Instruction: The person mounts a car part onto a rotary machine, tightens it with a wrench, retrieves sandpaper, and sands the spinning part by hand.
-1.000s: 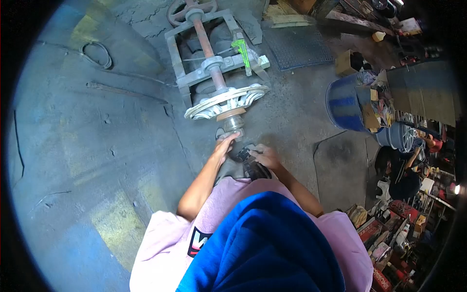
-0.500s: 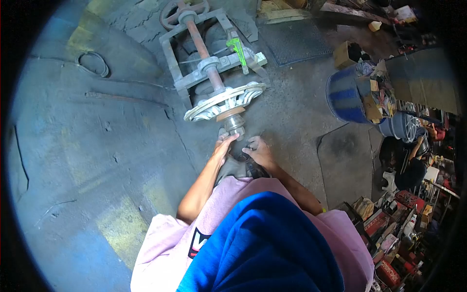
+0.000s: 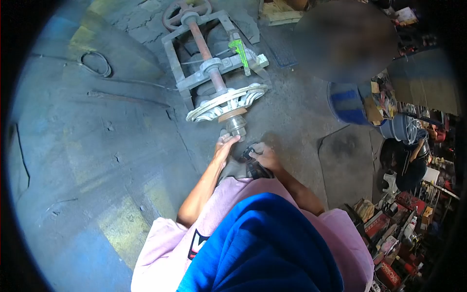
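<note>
A pale alloy wheel [image 3: 228, 103] is mounted on a rusty shaft [image 3: 200, 41] held in a grey metal frame [image 3: 194, 80]. An orange-brown ring [image 3: 232, 115] and a shiny metal hub with a nut [image 3: 237, 127] sit on the shaft's near end. My left hand [image 3: 225, 147] has its fingers closed round the underside of the nut, thumb along its near edge. My right hand [image 3: 264, 156] is just to the right, lower down, with curled fingers at a small dark object that I cannot make out. A bright green tool [image 3: 239, 56] rests on the frame's right side.
A blue drum [image 3: 346, 101] filled with cardboard and scraps stands at the right, beside a grey wheel rim [image 3: 403, 127]. Another person [image 3: 412, 165] is at the far right, near clutter and red boxes [image 3: 389, 273]. A coiled cable [image 3: 95, 64] lies left. Blur hides the upper right.
My right hand has shifted slightly right and down, away from the nut, its fingers more curled. My left hand stays at the nut. The whole view has moved slightly.
</note>
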Motion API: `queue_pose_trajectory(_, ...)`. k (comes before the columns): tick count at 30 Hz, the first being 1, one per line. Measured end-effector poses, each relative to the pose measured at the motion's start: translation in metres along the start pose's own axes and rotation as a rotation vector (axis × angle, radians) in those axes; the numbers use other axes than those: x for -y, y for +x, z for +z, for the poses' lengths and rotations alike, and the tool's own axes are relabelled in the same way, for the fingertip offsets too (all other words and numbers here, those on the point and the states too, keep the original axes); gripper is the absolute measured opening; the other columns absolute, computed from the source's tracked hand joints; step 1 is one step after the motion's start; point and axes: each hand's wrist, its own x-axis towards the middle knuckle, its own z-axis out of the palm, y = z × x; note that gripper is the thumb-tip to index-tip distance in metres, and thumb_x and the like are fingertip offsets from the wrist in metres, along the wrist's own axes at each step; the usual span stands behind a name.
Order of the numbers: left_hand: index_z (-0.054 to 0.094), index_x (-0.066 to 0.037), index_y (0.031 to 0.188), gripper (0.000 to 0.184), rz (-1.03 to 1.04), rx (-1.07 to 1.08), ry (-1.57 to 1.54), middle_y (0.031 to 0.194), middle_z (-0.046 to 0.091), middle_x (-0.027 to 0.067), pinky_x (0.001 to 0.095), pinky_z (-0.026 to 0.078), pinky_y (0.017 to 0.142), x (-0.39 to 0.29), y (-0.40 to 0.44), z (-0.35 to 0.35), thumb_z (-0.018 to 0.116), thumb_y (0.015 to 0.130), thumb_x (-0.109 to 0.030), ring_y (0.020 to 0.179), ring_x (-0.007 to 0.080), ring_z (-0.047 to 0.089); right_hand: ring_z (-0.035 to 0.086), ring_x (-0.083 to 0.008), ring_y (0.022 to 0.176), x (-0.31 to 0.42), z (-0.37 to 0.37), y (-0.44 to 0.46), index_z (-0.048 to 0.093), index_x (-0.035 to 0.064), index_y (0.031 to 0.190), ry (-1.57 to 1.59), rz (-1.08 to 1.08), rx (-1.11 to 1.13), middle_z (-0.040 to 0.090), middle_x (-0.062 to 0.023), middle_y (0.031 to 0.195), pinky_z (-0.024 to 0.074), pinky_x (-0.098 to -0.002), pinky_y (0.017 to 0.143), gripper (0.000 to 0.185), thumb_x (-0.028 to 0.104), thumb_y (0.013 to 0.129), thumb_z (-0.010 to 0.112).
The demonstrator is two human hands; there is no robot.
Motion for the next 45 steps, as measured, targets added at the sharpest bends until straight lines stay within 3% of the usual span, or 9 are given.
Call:
queue_pose_trajectory(10,0.058,-0.006,0.122,0.049,-0.018,0.019,-0.022,0.108,0.066,0.0034,0.0324,0.047,0.093,-0.028,-0.028,-0.005,0.081,0.083,-0.024,0.105,0.0145,0.059,0.064,-0.0304,0.098,0.08,0.021,0.011,0.048,0.005,0.126,0.049,-0.152,-0.265,0.057,-0.0145,0.115,0.0513,-0.0437,0.09,0.072,0.02,0.069,0.089)
queue_pose_trajectory(15,0.066,-0.005,0.1,0.008,0.742,0.081,0.573,0.095,0.068,0.0008,0.0279,0.05,0.085,-0.144,-0.088,-0.013,0.069,0.093,-0.007,0.088,0.0086,0.062,0.058,-0.0347,0.111,0.086,0.046,0.025,0.044,0.0035,0.13,0.145,-0.096,-0.338,0.054,-0.018,0.125,0.0481,-0.0443,0.097,0.083,0.028,0.066,0.092)
queue_pose_trajectory(18,0.066,-0.002,0.101,0.018,1.117,-0.142,0.877,0.091,0.065,0.0116,0.0377,0.05,0.082,-0.217,-0.081,0.005,0.074,0.089,-0.014,0.085,0.0276,0.063,0.057,-0.0368,0.118,0.094,0.054,0.028,0.045,0.0027,0.134,0.227,-0.068,-0.432,0.056,-0.02,0.129,0.0469,-0.044,0.1,0.089,0.035,0.066,0.093)
queue_pose_trajectory(20,0.067,-0.002,0.101,0.026,1.142,-0.027,1.188,0.095,0.066,0.016,0.0412,0.051,0.084,-0.232,-0.047,0.003,0.073,0.092,-0.026,0.087,0.034,0.063,0.056,-0.0375,0.121,0.099,0.06,0.031,0.045,0.0021,0.137,0.255,-0.047,-0.501,0.056,-0.0214,0.131,0.0462,-0.0439,0.102,0.093,0.039,0.066,0.093)
queue_pose_trajectory(21,0.068,-0.001,0.105,0.038,0.778,0.199,1.248,0.101,0.068,0.0189,0.0429,0.051,0.085,-0.238,-0.031,0.002,0.069,0.095,-0.037,0.093,0.0332,0.064,0.055,-0.0384,0.123,0.1,0.062,0.033,0.046,0.0014,0.138,0.277,-0.015,-0.512,0.056,-0.0228,0.133,0.0455,-0.0442,0.103,0.093,0.042,0.067,0.092)
queue_pose_trajectory(25,0.07,0.002,0.097,0.046,0.601,0.37,1.283,0.066,0.063,0.0058,0.0349,0.047,0.064,-0.227,0.013,0.002,0.058,0.103,-0.042,0.064,0.0153,0.057,0.055,-0.0413,0.124,0.101,0.073,0.034,0.047,-0.0016,0.142,0.272,-0.032,-0.577,0.055,-0.0261,0.135,0.045,-0.0452,0.104,0.091,0.042,0.073,0.088)
queue_pose_trajectory(28,0.07,-0.002,0.089,0.043,0.484,0.375,1.097,0.067,0.058,-0.0026,0.027,0.039,0.054,-0.219,0.015,-0.001,0.06,0.102,-0.042,0.061,0.0064,0.05,0.055,-0.0433,0.124,0.109,0.074,0.03,0.044,-0.0041,0.145,0.247,-0.031,-0.592,0.054,-0.0275,0.135,0.0455,-0.0448,0.104,0.09,0.04,0.078,0.085)
queue_pose_trajectory(40,0.069,-0.004,0.078,0.04,0.459,0.519,1.117,0.062,0.059,-0.003,0.0253,0.038,0.053,-0.235,0.029,0.01,0.068,0.099,-0.038,0.057,0.0049,0.048,0.052,-0.0437,0.126,0.107,0.07,0.029,0.038,-0.0063,0.149,0.232,0.016,-0.511,0.051,-0.0289,0.136,0.0428,-0.044,0.108,0.094,0.04,0.081,0.082)
queue_pose_trajectory(45,0.068,-0.005,0.077,0.039,0.399,0.557,1.116,0.063,0.058,-0.0036,0.0248,0.037,0.052,-0.241,0.026,0.008,0.067,0.099,-0.037,0.056,0.0041,0.047,0.059,-0.0274,0.12,0.085,0.088,0.034,0.053,-0.0004,0.138,0.698,-0.112,-0.637,0.059,-0.0172,0.126,0.0464,-0.0363,0.103,0.076,0.028,0.076,0.088)
